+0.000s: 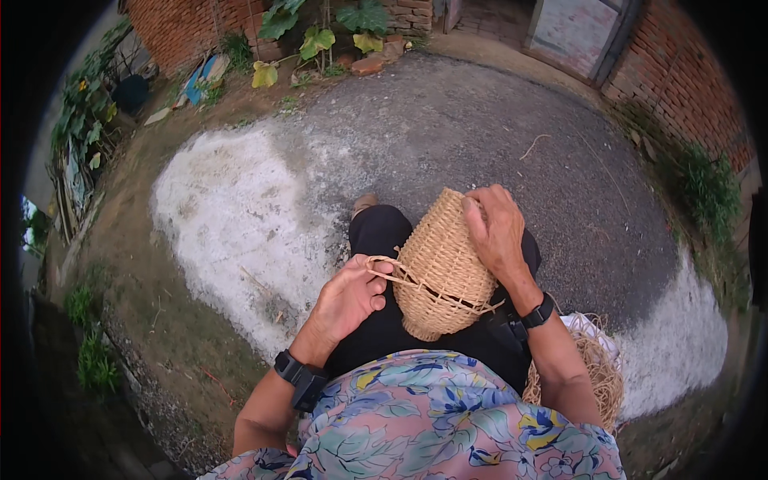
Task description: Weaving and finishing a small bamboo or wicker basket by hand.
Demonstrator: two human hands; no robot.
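Observation:
A tan woven basket [448, 268] lies tilted across my lap, its weave showing a dark gap line low on its side. My right hand [498, 232] grips the basket's upper right side, thumb on the weave and fingers over the far edge. At the basket's left, my left hand [352, 296] pinches a loop of straw cord [390, 267] between thumb and forefinger, its other fingers loosely curled. The cord runs from that pinch to the dark gap. A loose strand end sticks out at the basket's right, near my right wrist.
A heap of loose straw cord [596, 364] with white cloth sits beside my right forearm. Around me is grey paving [592, 184] with pale patches [232, 200]. Brick walls [680, 72], a doorway and leafy plants [316, 40] stand farther off.

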